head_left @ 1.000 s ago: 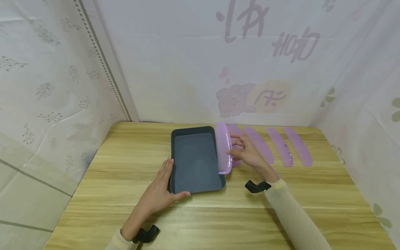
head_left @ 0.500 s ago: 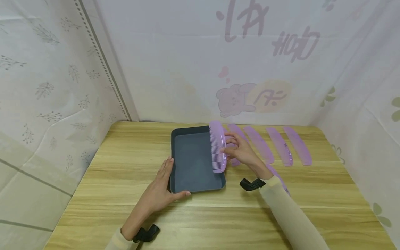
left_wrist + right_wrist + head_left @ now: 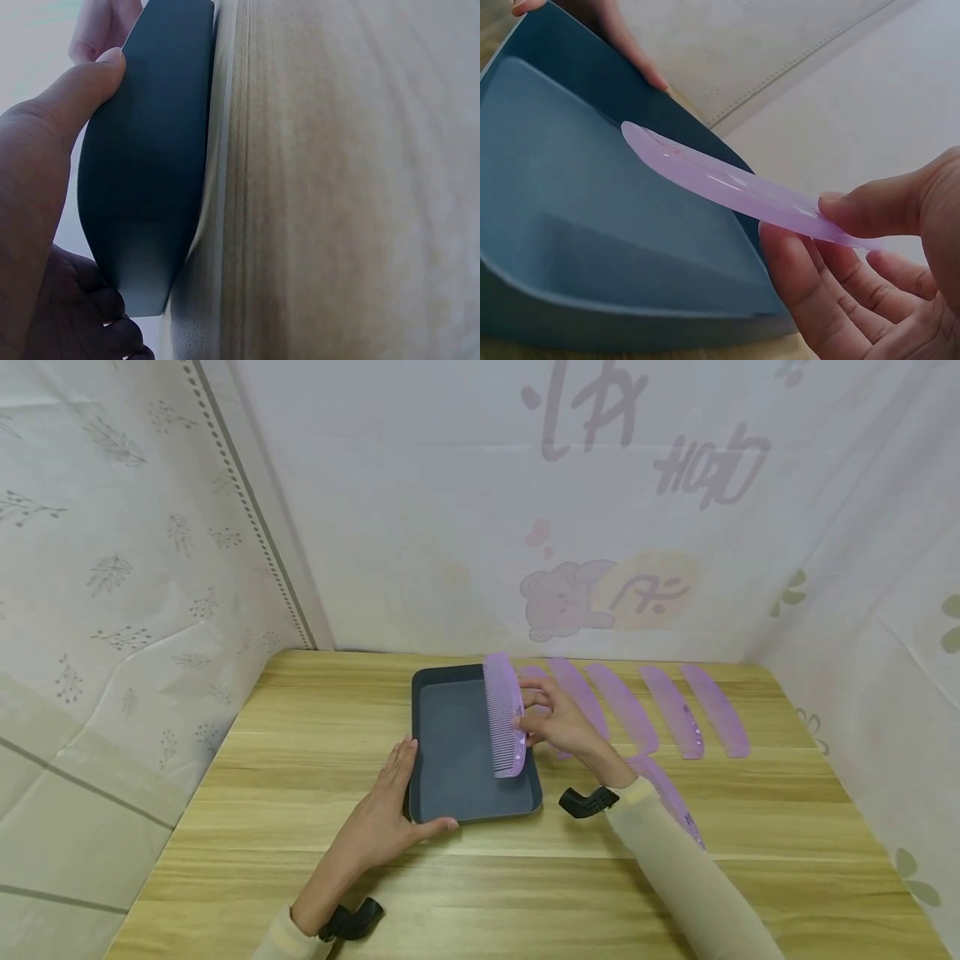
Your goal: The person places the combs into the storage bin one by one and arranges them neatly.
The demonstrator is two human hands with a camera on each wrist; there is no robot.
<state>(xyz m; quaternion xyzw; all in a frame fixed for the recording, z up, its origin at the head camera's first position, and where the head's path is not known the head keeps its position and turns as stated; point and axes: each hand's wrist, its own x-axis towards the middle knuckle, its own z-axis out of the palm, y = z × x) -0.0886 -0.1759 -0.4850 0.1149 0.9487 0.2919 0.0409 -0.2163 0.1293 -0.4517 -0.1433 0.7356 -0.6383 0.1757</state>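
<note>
I saw the right hand (image 3: 561, 720) pinching a purple comb (image 3: 504, 718) over the tray (image 3: 452, 743).
Its long axis ran tray-lengthwise, teeth leftward; the left hand (image 3: 377, 822), thumb spread, touched the tray's near-left corner.

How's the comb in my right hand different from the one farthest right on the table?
The held comb is pinched in the right hand; the far-right comb is untouched. The held comb is raised over the tray, while the far-right comb lies on the table. Both are purple.
</note>
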